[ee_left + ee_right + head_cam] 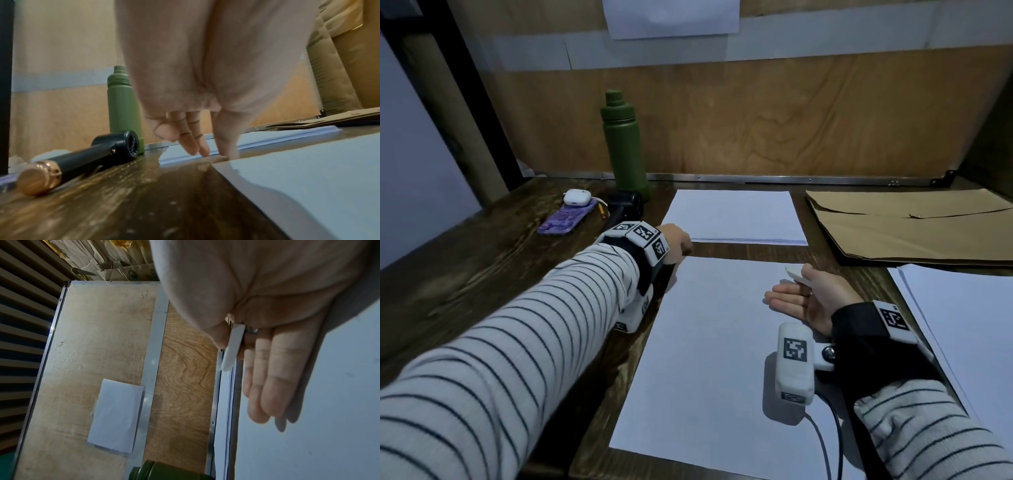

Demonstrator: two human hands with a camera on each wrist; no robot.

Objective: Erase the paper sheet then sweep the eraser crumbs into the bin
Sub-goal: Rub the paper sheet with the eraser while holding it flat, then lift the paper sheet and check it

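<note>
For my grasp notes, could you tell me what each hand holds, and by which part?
The right hand pinches the white eraser by its near end, between thumb and forefinger. The left hand holds nothing.

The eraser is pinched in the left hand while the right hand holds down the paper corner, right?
Swapped. The right hand pinches the eraser, seen in the right wrist view; the left hand holds the paper corner.

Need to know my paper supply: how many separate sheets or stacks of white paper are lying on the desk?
3: one sheet in front, between the hands; a stack behind it near the green bottle; another stack at the right edge, partly out of frame.
</note>
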